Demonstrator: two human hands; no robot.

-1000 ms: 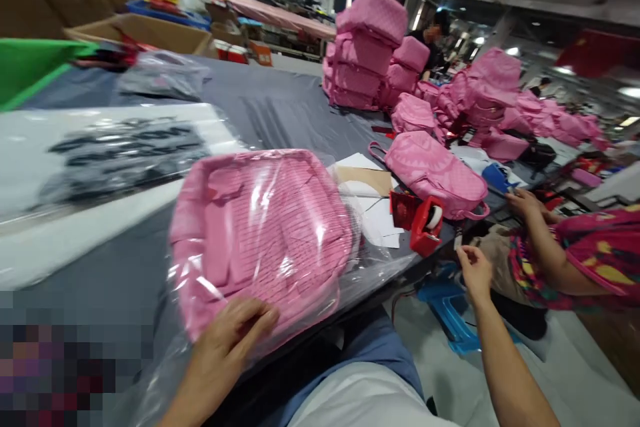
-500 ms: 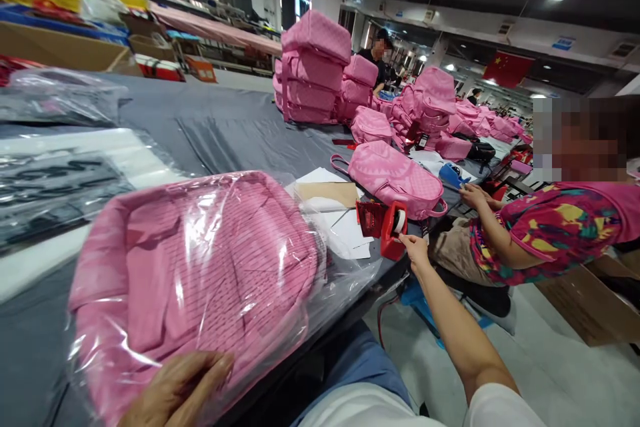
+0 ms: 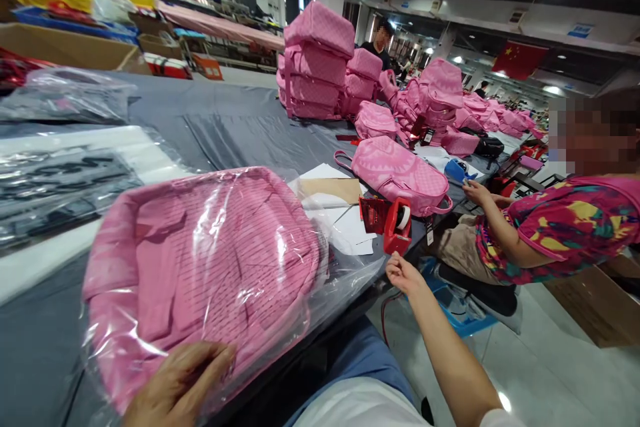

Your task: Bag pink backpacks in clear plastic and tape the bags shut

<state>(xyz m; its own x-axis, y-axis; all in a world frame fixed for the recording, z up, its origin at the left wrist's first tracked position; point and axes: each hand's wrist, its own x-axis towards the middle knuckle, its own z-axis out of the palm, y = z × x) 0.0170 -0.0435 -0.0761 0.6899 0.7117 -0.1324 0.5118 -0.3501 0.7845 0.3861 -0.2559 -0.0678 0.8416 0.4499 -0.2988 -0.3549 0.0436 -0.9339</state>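
A pink backpack (image 3: 215,260) in a clear plastic bag (image 3: 350,283) lies at the near edge of the grey-covered table (image 3: 250,140), its straps facing up; the loose end of the plastic spreads right along the table's edge; the left hand (image 3: 175,380) rests on the lower part of the wrapped backpack, its grip loosely curled, thumb near the fingers; I cannot tell whether it pinches the plastic or only presses on it; the right hand (image 3: 406,275) is just in front of a red tape dispenser (image 3: 397,240), its fingertips drawn close together; I cannot tell whether that grip is fully closed or has anything in it; the dispenser carries a white roll (image 3: 405,217) and stands near the table's edge, with a red and black packet (image 3: 373,215) just beside it; left of these lie white papers (image 3: 361,237) and a brown card (image 3: 330,189); behind the dispenser a second pink backpack (image 3: 403,173) lies flat; farther back stands a stack of pink bags (image 3: 317,70); at the right sits a co-worker in a patterned top (image 3: 560,233), one hand (image 3: 476,192) at a blue object (image 3: 455,169).
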